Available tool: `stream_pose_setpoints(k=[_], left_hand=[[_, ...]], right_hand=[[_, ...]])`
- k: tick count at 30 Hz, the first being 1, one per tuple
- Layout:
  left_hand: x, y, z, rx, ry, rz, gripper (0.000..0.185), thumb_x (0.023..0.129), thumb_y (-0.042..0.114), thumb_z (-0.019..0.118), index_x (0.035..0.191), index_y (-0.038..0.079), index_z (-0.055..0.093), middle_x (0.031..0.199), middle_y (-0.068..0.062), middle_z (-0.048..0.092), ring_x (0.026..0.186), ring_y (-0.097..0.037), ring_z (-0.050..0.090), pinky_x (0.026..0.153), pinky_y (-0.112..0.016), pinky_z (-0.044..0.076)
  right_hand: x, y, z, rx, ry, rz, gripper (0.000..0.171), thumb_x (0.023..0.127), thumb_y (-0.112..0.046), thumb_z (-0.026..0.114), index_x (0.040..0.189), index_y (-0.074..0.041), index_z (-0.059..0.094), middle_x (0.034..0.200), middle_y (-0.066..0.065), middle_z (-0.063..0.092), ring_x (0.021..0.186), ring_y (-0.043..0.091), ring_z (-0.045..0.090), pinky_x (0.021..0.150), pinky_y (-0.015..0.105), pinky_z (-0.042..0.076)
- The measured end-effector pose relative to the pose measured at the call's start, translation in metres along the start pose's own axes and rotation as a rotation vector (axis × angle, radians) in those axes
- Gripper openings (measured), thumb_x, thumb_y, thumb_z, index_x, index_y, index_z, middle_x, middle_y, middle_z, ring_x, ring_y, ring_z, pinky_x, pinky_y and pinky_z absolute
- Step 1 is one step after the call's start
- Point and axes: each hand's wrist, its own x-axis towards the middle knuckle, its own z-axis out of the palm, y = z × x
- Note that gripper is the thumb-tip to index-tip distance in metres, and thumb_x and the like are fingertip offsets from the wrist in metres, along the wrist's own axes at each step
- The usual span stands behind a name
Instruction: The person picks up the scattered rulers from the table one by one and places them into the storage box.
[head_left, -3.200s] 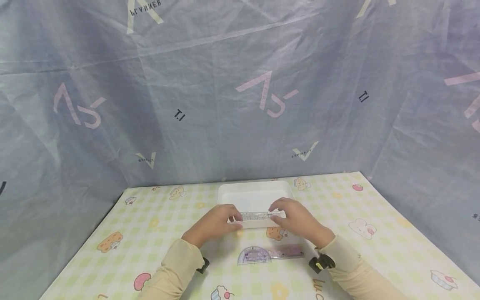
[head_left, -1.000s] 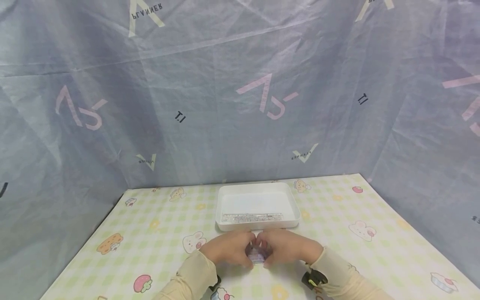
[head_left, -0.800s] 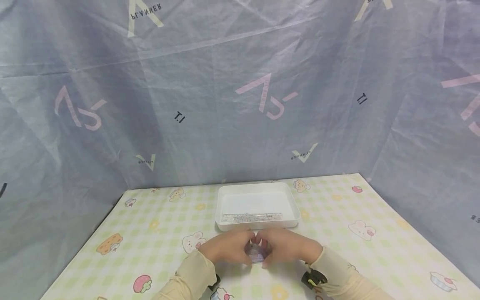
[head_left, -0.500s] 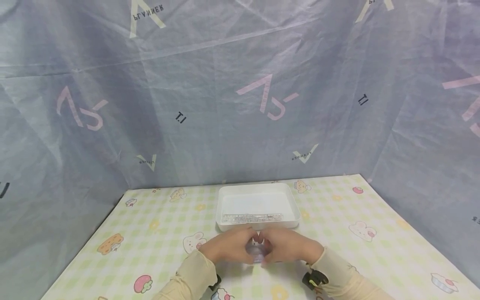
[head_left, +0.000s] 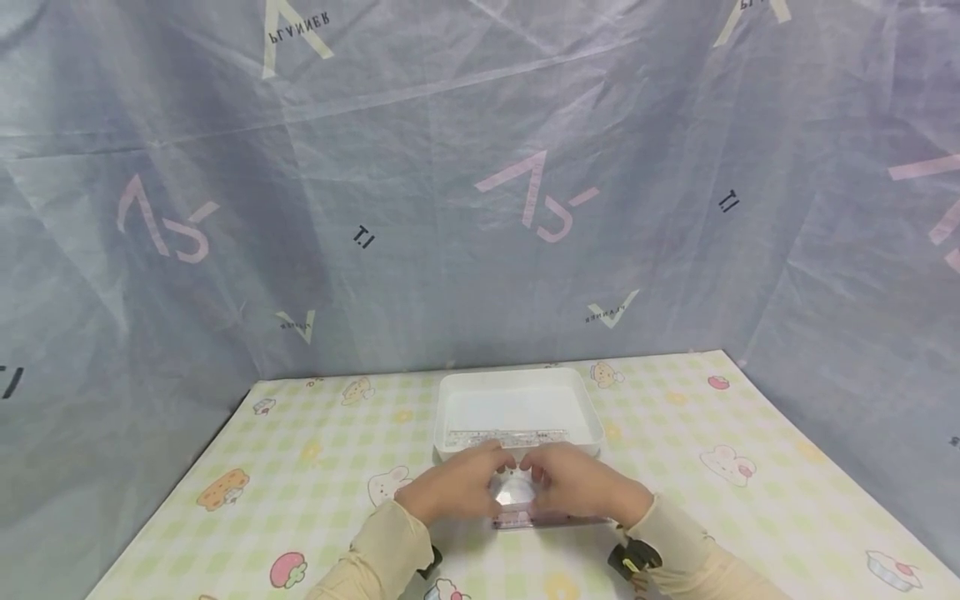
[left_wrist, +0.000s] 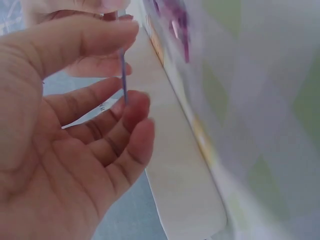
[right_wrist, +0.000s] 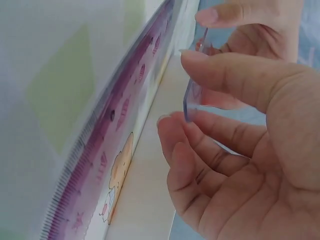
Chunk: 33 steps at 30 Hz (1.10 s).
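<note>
Both hands hold a clear, purple-tinted protractor between them, raised over the table just in front of the white tray. My left hand pinches one end of it between thumb and fingers; my right hand pinches the other. From the right wrist, the protractor appears nearly edge-on, its far end partly hidden by fingers. Below the hands a pink-purple see-through ruler lies flat on the cloth, partly covered by the right hand in the head view; its printed scale and pictures show in the right wrist view.
The white tray stands directly beyond the hands. Along its near side lies a clear patterned ruler. A green-checked cloth with cartoon prints covers the table, and a grey-blue curtain closes off the back and sides.
Earlier the hands were at the tray with the clear ruler, now left inside. They came back to the protractor on the purple ruler, took hold of it and lifted it, uncovering part of that ruler.
</note>
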Motion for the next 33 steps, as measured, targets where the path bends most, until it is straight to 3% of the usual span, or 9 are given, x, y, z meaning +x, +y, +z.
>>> stream_pose_setpoints(k=[7,14,22,26,33], left_hand=[[0.002,-0.006,-0.002,0.006,0.075,-0.036,0.049,0.082,0.021,0.079,0.127,0.008,0.062,0.114,0.002,0.064,0.102,-0.012,0.060,0.092,-0.031,0.051],[0.005,-0.012,-0.003,0.026,0.184,-0.043,0.045,0.083,0.023,0.080,0.122,0.007,0.066,0.101,0.003,0.065,0.089,-0.008,0.059,0.081,-0.028,0.052],[0.008,-0.010,-0.007,0.046,0.285,-0.071,0.040,0.084,0.027,0.080,0.116,0.006,0.070,0.089,0.004,0.065,0.074,-0.006,0.055,0.069,-0.026,0.050],[0.008,-0.012,-0.007,0.046,0.309,-0.078,0.040,0.084,0.027,0.080,0.116,0.006,0.071,0.086,0.006,0.063,0.071,-0.004,0.053,0.067,-0.024,0.049],[0.008,-0.014,-0.003,0.029,0.330,-0.096,0.038,0.085,0.026,0.079,0.116,0.005,0.071,0.078,0.006,0.058,0.064,-0.004,0.048,0.060,-0.021,0.045]], right_hand=[[0.000,0.001,-0.003,-0.022,0.110,0.025,0.041,0.073,-0.007,0.080,0.111,0.001,0.069,0.084,-0.001,0.067,0.068,0.005,0.055,0.066,0.024,0.050],[0.002,0.005,-0.003,0.000,0.214,0.070,0.034,0.077,-0.003,0.080,0.109,0.000,0.069,0.091,0.003,0.070,0.071,0.007,0.059,0.063,0.023,0.051],[0.003,0.007,-0.011,0.153,0.197,0.148,0.036,0.084,-0.004,0.075,0.119,0.002,0.065,0.088,0.004,0.070,0.057,0.008,0.061,0.051,0.024,0.052],[0.004,0.010,-0.012,0.123,0.221,0.160,0.035,0.083,-0.003,0.076,0.117,-0.002,0.067,0.100,0.005,0.071,0.071,0.010,0.064,0.058,0.023,0.052],[0.006,0.017,-0.009,0.121,0.236,0.162,0.032,0.084,0.000,0.073,0.116,-0.004,0.069,0.102,0.006,0.072,0.081,0.015,0.067,0.064,0.022,0.053]])
